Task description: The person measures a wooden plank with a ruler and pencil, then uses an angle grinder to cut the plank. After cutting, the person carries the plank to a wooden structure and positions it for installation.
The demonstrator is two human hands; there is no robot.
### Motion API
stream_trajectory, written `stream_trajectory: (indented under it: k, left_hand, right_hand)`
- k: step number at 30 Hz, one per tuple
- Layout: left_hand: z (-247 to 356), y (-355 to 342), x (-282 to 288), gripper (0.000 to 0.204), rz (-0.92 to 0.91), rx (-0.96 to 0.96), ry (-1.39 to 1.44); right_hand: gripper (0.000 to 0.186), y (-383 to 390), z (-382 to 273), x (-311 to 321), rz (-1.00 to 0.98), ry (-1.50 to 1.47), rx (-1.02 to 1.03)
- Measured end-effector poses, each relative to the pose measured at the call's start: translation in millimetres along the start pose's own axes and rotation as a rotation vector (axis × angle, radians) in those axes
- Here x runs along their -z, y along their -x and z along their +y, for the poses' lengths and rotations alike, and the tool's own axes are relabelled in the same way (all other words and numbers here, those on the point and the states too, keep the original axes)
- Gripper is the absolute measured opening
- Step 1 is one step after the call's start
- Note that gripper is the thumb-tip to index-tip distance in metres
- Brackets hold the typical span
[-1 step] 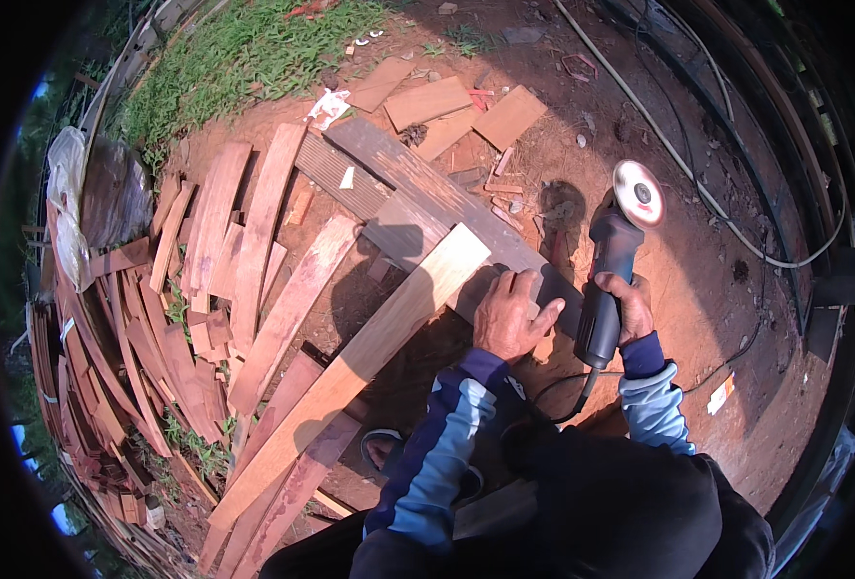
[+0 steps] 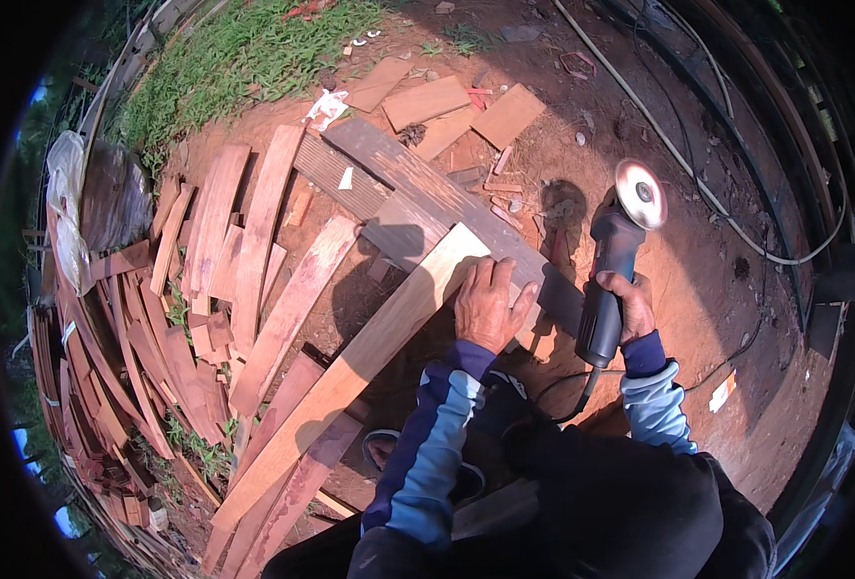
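My right hand (image 2: 637, 307) is wrapped round the black body of an angle grinder (image 2: 601, 314). The grinder points away from me, its pale disc (image 2: 641, 195) tilted upward and blurred as if spinning. A cord runs from its rear end toward my lap. My left hand (image 2: 490, 307) lies with fingers stretched and thumb apart at the far end of a long light-brown plank (image 2: 350, 376), touching its right edge. That plank slants from the lower left up to the middle. Its far end rests on dark grooved boards (image 2: 447, 207) lying on the ground.
Many reddish planks and offcuts (image 2: 191, 376) are heaped on the left, beside clear plastic sheeting (image 2: 85, 198). Short board pieces (image 2: 506, 118) lie at the far side. A pale hose (image 2: 639, 96) curves along the right. My sandalled foot (image 2: 381, 449) is beside the plank.
My left hand has shifted slightly left and toward me, from the dark boards beside the plank onto the plank's end. The right hand and grinder stay nearly in place.
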State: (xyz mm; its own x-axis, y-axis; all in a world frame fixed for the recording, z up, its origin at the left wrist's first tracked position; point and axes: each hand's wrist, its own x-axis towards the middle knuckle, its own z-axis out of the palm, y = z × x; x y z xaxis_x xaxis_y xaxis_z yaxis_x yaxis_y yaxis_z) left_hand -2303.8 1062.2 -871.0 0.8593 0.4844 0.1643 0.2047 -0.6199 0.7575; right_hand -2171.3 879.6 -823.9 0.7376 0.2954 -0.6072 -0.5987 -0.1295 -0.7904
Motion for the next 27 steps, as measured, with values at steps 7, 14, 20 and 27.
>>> stream_trajectory:
  k: [7,14,20,27]
  left_hand:
    - [-62.0,-30.9,8.7,0.034,-0.132,-0.156,-0.314]
    - [-65.6,-38.7,-16.6,0.014,-0.153,-0.232,-0.446]
    - [-57.0,-50.3,-28.9,0.008,-0.119,-0.148,-0.596]
    - [-66.2,-50.7,-27.3,0.014,-0.167,-0.106,-0.435]
  right_hand:
    - [0.039,-2.7,1.7,4.8,0.016,0.006,0.003]
    - [0.040,-5.3,4.5,7.8,0.064,0.002,-0.009]
    - [0.039,-11.3,12.1,23.3,0.046,-0.035,-0.023]
    - [0.038,-16.4,11.0,25.1,0.074,-0.073,-0.043]
